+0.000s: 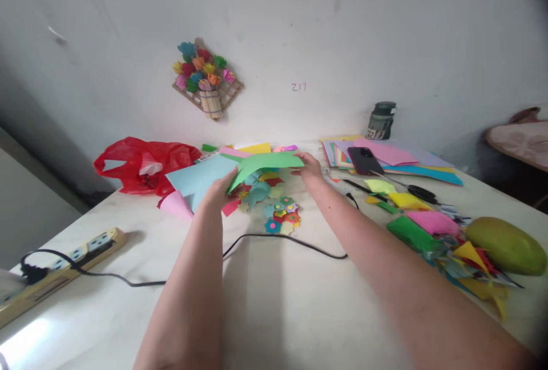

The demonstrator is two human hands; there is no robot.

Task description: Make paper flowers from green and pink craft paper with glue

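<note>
Landmark: a cluster of small, multicoloured cut-paper flowers (282,216); all places were taken from it.
Green sheet: a curved, bright green paper sheet (269,163) was held raised, just beyond the cluster, over loose coloured scraps (258,192).
Left hand: the sheet's near left end was gripped by the left hand (223,186), beyond and left of the cluster.
Right hand: the sheet's right end was pinched by the right hand (309,167), beyond and right of the cluster.
Crease risk: a fold could have been pressed into the sheet, judged from its bow, if the hands were brought closer.
Scatter risk: scraps or flowers could have been swept aside by a lowered sheet or a dragging forearm.
Snag risk: flowers could have been shifted by a tug on the thin black cable (286,236), laid on the near side of the cluster.
Surface: a pale, marbled tabletop (252,307) was seen beneath the cluster; a crumpled red plastic bag (171,156) was set beyond and left of it, black-handled scissors (422,193) to its right.
Room: a scuffed, whitish wall (342,27) was faced beyond the cluster, hung with a woven bouquet ornament (209,101).
</note>
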